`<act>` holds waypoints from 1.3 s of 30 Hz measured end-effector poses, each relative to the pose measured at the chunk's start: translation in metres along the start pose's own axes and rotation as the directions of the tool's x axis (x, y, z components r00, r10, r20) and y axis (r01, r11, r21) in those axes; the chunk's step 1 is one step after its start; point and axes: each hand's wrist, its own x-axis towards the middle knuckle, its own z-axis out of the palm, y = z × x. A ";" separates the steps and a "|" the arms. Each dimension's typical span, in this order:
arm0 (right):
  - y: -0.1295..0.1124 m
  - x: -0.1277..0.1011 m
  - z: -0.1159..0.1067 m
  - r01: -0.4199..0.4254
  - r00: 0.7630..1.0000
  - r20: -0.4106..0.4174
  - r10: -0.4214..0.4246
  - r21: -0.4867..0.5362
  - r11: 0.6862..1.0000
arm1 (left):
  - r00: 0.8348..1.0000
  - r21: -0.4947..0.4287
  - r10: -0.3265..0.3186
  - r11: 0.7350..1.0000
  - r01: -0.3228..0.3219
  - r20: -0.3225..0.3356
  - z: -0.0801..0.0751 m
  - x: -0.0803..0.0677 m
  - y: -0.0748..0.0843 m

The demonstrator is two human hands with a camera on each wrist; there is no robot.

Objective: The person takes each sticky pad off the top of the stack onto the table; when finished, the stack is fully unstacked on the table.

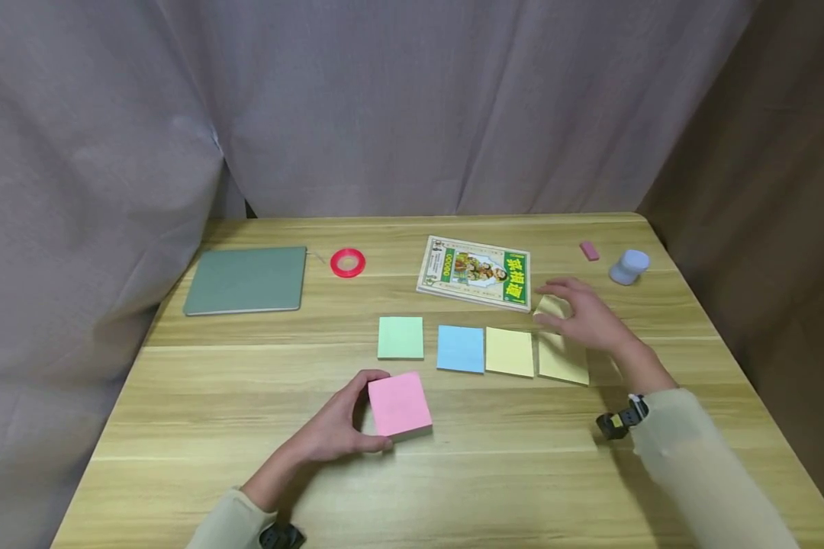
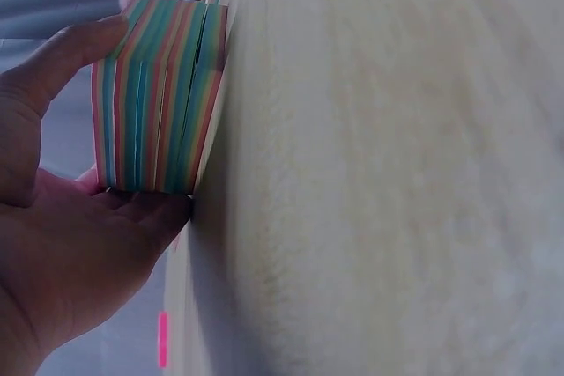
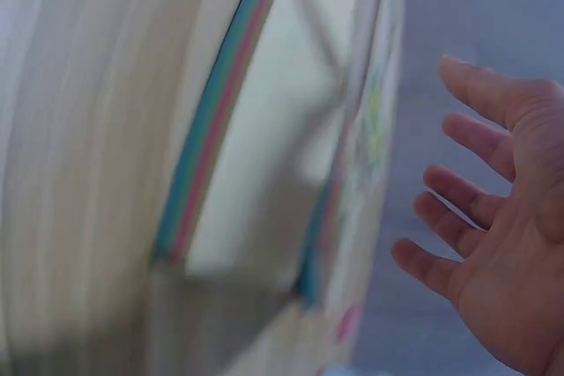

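Note:
My left hand (image 1: 336, 423) grips a thick block of sticky notes (image 1: 400, 404) with a pink top, thumb on its near side and fingers at its far side. Striped edges of the block (image 2: 159, 99) show in the left wrist view, close to the table. Over the right end of a row of sticky note pads, my right hand (image 1: 587, 316) hovers with fingers spread. Below it lie a yellow pad (image 1: 563, 360) and another yellow pad (image 1: 552, 306), partly hidden. In the right wrist view the hand (image 3: 511, 217) stands apart from the yellow pad (image 3: 264, 156).
Left of the right hand lie a yellow pad (image 1: 510, 352), a blue pad (image 1: 461, 349) and a green pad (image 1: 400, 338). Farther back are a green notebook (image 1: 247, 280), red tape roll (image 1: 347, 263), illustrated book (image 1: 477, 272), pink eraser (image 1: 589, 251) and whitish rounded object (image 1: 629, 267).

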 end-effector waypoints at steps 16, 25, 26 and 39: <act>-0.168 -0.013 0.088 0.432 0.847 0.318 -0.425 0.052 0.900 | 0.999 0.112 0.038 0.993 -0.039 0.010 0.001 0.005 -0.034; -0.179 -0.012 0.111 0.513 0.792 0.365 -0.490 0.039 0.858 | 0.998 0.140 0.055 0.989 -0.056 0.006 0.001 0.004 -0.035; -0.179 -0.011 0.112 0.511 0.794 0.364 -0.488 0.037 0.859 | 0.999 0.144 0.053 0.988 -0.053 0.005 0.001 0.004 -0.035; -0.180 0.001 0.084 0.441 0.819 0.383 -0.428 0.057 0.896 | 0.999 0.140 0.046 0.989 -0.046 0.001 0.001 0.005 -0.036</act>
